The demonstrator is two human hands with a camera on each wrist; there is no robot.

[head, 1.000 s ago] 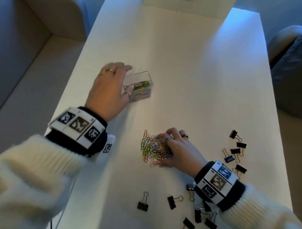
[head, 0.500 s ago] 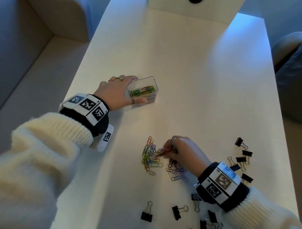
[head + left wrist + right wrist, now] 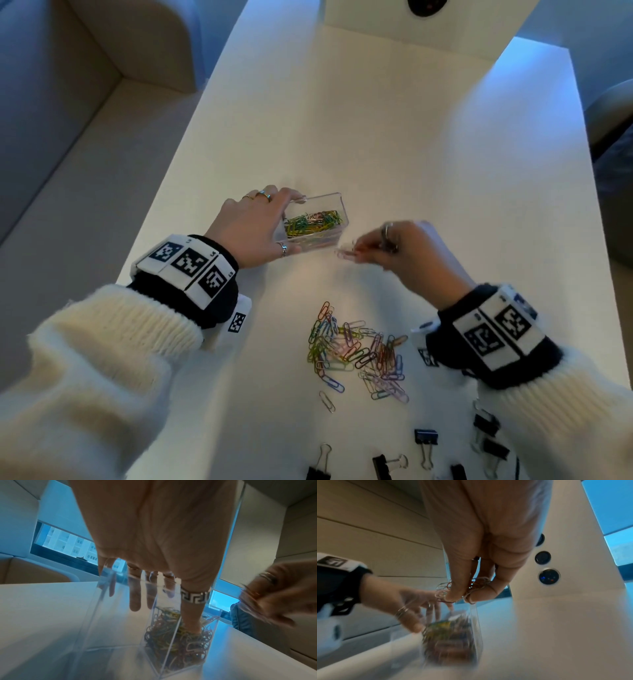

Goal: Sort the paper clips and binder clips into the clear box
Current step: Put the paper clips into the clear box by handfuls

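My left hand (image 3: pixel 251 228) grips the clear box (image 3: pixel 317 219) on the desk (image 3: pixel 394 137); my right hand (image 3: pixel 407 251) pinches a few paper clips (image 3: pixel 462 589) just beside its rim. Loose paper clips (image 3: pixel 356 353) and binder clips (image 3: pixel 424 442) lie nearer me.

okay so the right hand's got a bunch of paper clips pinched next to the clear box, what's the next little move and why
Probably carry the right hand a bit further left, over the clear box, then release. The pinched clips hang just outside its near right corner, the left hand steadies it, and that compartment already holds paper clips.
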